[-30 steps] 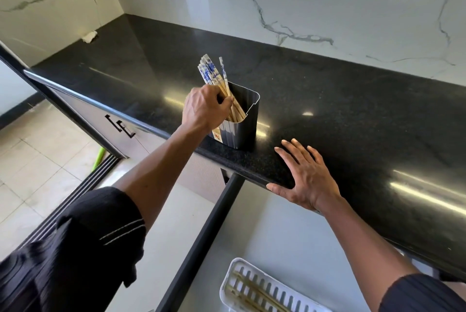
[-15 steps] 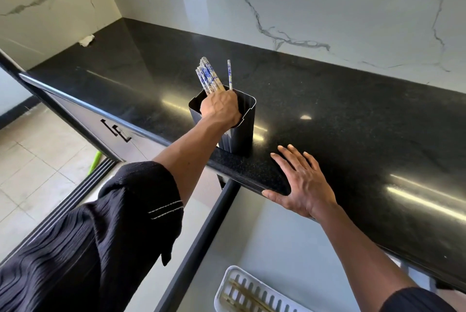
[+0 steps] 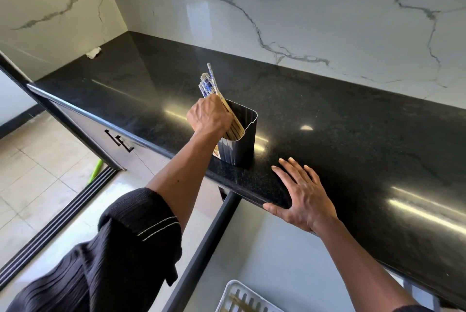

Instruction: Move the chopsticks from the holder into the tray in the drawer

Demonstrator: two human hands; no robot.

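Centre of frame: left hand [image 3: 210, 116] is closed around a bundle of chopsticks [image 3: 209, 84], fingers wrapped tight on the shafts just above the rim of the holder [image 3: 239, 142]. The lower ends sit inside the holder; the blue-patterned tops fan out toward the upper left of the hand. The holder stands upright on the black countertop [image 3: 327, 122], near its front edge.

Right hand [image 3: 302, 198], lower right of centre, lies flat on the counter edge, fingers spread and holding nothing; it looks like a brace.

Bottom centre: the drawer [image 3: 277, 261] is open, and the white slotted tray [image 3: 242, 296] is only partly in frame at the bottom edge.

Step in hand, as I judge it: lifting the bundle clear. Best done by pulling along the line of the sticks, which lean to the upper left, so the tips do not catch the rim and tip the light holder. Keep the grip firm so none slip out of the bundle. Then bring them down level over the tray and lay them lengthwise.

Count: one holder, one tray, one drawer open. Chopsticks in the grasp: several, perhaps six or more tops showing; exact number cannot be told. At least one wooden stick appears already in the tray.
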